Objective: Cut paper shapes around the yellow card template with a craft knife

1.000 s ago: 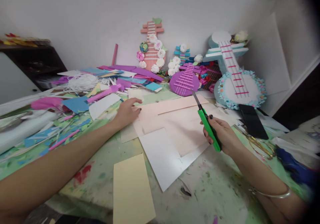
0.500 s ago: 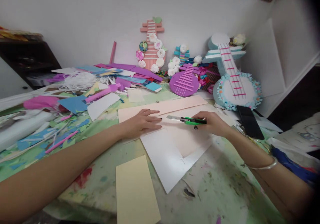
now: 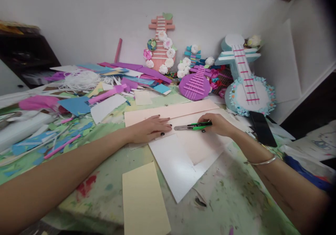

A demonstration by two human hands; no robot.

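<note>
My right hand [image 3: 219, 124] is closed around a green and black utility knife [image 3: 197, 126], its blade out and pointing left toward my other hand. Lying flat with fingers stretched, my left hand [image 3: 151, 128] presses on a pale pink board [image 3: 195, 144]. A long pale pink strip [image 3: 181, 109] lies along the board's far side, with a line between the two. Beneath the pink board is a white board [image 3: 172, 166], its near corner sticking out toward me. The blade tip is close to my left fingertips, over the pink surface; whether it touches the board I cannot tell.
A cream sheet [image 3: 144, 200] lies at the near edge. Coloured scraps and white string [image 3: 80, 81] pile up at left. Along the wall stand a pink flowered lute model [image 3: 159, 55], a purple one [image 3: 194, 87] and a pale blue one [image 3: 252, 91]. A black phone [image 3: 262, 129] lies at right.
My right hand and the utility knife have shifted slightly left, and the blade lies more level. My left hand has flattened a little, its thumb now showing. The camera view has moved slightly.
</note>
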